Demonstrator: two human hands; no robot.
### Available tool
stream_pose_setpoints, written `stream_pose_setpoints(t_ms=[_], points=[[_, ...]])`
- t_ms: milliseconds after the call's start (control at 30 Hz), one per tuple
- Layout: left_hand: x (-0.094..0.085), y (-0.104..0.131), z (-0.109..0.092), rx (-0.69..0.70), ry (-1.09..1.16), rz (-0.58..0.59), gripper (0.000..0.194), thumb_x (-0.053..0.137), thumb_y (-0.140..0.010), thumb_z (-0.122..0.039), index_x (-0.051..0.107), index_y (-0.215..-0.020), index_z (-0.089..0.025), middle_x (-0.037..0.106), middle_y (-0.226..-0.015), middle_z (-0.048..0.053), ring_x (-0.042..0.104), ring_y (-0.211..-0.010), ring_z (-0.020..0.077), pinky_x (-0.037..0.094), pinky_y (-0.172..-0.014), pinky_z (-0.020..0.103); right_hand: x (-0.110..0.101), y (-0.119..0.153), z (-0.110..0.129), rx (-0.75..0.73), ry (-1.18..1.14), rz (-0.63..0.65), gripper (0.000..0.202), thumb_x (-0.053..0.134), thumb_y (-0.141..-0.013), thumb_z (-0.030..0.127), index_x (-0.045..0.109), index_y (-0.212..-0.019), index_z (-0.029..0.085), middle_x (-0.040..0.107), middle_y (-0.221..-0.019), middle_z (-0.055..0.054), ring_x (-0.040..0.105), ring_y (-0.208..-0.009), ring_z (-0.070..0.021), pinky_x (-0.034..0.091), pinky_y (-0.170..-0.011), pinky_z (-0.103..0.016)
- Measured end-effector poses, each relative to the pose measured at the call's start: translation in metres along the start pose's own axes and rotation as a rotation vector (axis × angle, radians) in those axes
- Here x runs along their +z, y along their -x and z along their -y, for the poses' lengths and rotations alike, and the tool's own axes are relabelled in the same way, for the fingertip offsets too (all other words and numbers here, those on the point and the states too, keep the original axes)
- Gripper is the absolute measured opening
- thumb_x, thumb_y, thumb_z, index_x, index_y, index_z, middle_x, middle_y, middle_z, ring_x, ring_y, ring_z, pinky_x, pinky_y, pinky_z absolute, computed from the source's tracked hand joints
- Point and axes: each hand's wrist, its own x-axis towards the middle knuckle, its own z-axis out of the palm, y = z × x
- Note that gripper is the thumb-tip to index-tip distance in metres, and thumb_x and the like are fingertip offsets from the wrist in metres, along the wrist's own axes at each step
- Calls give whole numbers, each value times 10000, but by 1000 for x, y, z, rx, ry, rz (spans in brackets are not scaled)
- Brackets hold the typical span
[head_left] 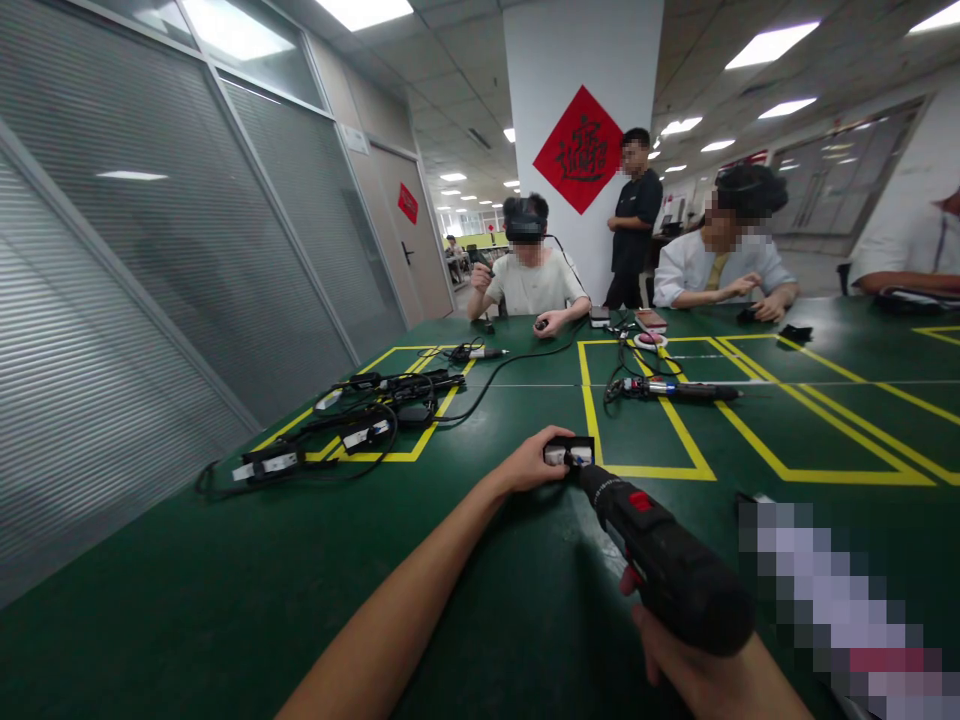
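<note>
Left fingers (552, 434) grasp a small black-and-white rectangular part (556, 455); right fingers (648, 636) grip a black-and-red pistol-shaped drill (664, 560) towards its four-to-five o'clock.

Red poster (580, 150): "招財進寶"

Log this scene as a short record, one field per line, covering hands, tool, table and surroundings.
Left hand: grips a small black rectangular part with pale inserts
Right hand: holds a black power drill with red accents
Drill position: front end at the part; exact contact unclear
Surface: green tabletop marked with yellow-lined rectangles
Left side: tangled black cables among black parts with white faces
Ahead, right: slim black tool with a cable
Across: seated person in pale shirt and dark headset
</note>
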Motion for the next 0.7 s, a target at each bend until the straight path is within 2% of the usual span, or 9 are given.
stream_pose_setpoints(t_ms=[100, 333, 500, 700], points=[[0, 0, -1, -15, 2, -4, 534, 605, -645, -171, 467, -1161, -170, 555, -1040, 50, 538, -848, 153, 429, -783, 280, 0, 0, -4, 9, -19, -11, 183, 564, -662, 200, 569, -844, 223, 574, -510, 23, 557, -383, -150, 430, -354, -244], [1, 0, -1, -20, 23, -7, 523, 597, -651, -175, 468, -1157, -159, 555, -1043, 52, 539, -843, 149, 429, -774, 270, 3, -9, -26, -3, 49, -36, 171, 481, -746, 220, 521, -911, 204, 539, -502, 47, 496, -356, -93, 397, -350, -205], [1, 0, 1, -4, 19, -7, 527, 589, -649, -168, 462, -1160, -169, 553, -1025, 43, 536, -834, 146, 432, -759, 264, 0, -11, -34, -56, 19, 20, 170, 479, -756, 240, 522, -916, 201, 550, -519, 39, 522, -373, -105, 405, -364, -223], [0, 0, 0, 3, 36, 2, 526, 582, -648, -156, 460, -1159, -169, 548, -1028, 44, 531, -824, 141, 429, -748, 254, 0, -11, -40, -49, 9, 6, 153, 472, -768, 274, 544, -887, 212, 548, -498, 35, 521, -378, -122, 428, -381, -254]])
